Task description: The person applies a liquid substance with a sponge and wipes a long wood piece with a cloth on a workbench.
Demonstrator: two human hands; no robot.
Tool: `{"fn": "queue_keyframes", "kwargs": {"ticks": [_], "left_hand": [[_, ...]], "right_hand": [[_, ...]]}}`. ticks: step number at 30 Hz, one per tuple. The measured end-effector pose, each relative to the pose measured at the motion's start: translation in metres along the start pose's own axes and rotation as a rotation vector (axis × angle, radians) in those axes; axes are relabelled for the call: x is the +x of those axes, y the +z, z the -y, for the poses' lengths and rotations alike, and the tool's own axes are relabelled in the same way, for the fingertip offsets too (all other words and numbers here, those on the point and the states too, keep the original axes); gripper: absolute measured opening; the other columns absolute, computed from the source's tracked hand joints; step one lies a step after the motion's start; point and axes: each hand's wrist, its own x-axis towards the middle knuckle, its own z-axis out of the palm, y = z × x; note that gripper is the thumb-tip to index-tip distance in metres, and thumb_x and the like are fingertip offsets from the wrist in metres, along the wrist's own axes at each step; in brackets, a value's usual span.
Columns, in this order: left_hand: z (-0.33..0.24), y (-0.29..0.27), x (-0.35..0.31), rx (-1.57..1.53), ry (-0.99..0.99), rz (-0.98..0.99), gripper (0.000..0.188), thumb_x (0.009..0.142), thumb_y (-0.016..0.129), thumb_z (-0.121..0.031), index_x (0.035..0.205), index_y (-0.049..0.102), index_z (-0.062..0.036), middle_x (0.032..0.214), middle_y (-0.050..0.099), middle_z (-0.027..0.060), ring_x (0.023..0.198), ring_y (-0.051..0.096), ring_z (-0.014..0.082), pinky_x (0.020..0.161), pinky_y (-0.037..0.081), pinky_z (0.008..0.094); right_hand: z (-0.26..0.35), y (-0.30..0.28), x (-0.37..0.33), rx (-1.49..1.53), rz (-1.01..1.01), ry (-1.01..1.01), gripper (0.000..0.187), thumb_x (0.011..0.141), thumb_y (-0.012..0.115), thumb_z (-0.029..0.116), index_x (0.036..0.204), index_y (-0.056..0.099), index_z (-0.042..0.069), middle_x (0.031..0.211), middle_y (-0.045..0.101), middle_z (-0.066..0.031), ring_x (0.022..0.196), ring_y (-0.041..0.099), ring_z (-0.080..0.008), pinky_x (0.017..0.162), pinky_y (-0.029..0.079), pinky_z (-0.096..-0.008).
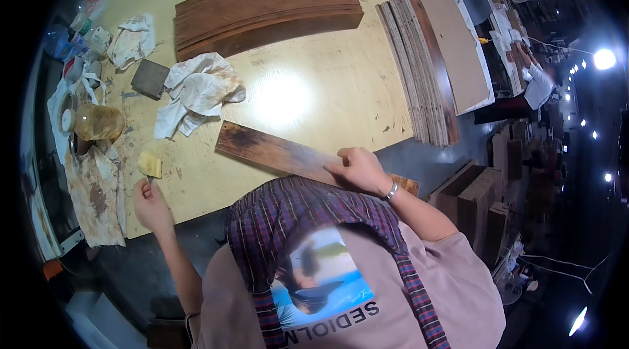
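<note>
My right hand [362, 170] grips a narrow brown wooden board [278, 154] from above, with its thumb and fingers over the face. The board lies slanted across the table's near edge, and its right end reaches past my wrist, close to my apron. At the near left, my left hand [153, 203] has its fingers pinched together at the lower edge of a small yellow sponge-like piece [150, 164]. A thin dark bit shows between fingertips and yellow piece; what exactly the fingers hold is too small to tell.
Crumpled stained cloths [200, 90], a dark block [150, 79] and a jar of amber liquid [98, 121] stand at the left of the yellowish table [341, 87]. Stacked brown boards [265, 11] lie at the back, more boards [426, 67] on the right. Another person [538, 87] works far right.
</note>
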Motion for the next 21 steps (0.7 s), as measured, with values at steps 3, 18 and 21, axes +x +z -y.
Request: {"fn": "queue_keyframes", "kwargs": {"ticks": [3, 18, 21], "left_hand": [[0.009, -0.010, -0.015, 0.291, 0.088, -0.013, 0.024, 0.091, 0.066, -0.018, 0.112, 0.064, -0.0055, 0.102, 0.063, 0.0100, 0.091, 0.063, 0.0279, 0.080, 0.050, 0.0404], [-0.016, 0.016, -0.058, 0.135, 0.462, -0.008, 0.018, 0.087, 0.069, -0.012, 0.104, 0.066, -0.0050, 0.096, 0.060, 0.0120, 0.090, 0.057, 0.0323, 0.078, 0.047, 0.0426], [-0.010, 0.023, -0.069, 0.065, 0.465, 0.014, 0.016, 0.085, 0.070, -0.007, 0.101, 0.068, -0.0047, 0.097, 0.060, 0.0121, 0.092, 0.056, 0.0326, 0.080, 0.047, 0.0427]], "right_hand": [[0.005, -0.003, 0.005, -0.039, 0.046, 0.013, 0.049, 0.086, 0.066, 0.047, 0.078, 0.068, -0.002, 0.071, 0.065, -0.0223, 0.069, 0.066, -0.0389, 0.067, 0.051, -0.0456], [-0.008, 0.006, 0.022, -0.030, 0.024, 0.001, 0.045, 0.086, 0.065, 0.044, 0.086, 0.070, -0.001, 0.075, 0.067, -0.0224, 0.072, 0.066, -0.0384, 0.068, 0.051, -0.0448], [-0.012, 0.012, 0.027, 0.005, -0.006, -0.035, 0.044, 0.086, 0.065, 0.044, 0.092, 0.070, 0.001, 0.077, 0.068, -0.0220, 0.074, 0.067, -0.0377, 0.068, 0.052, -0.0448]]}}
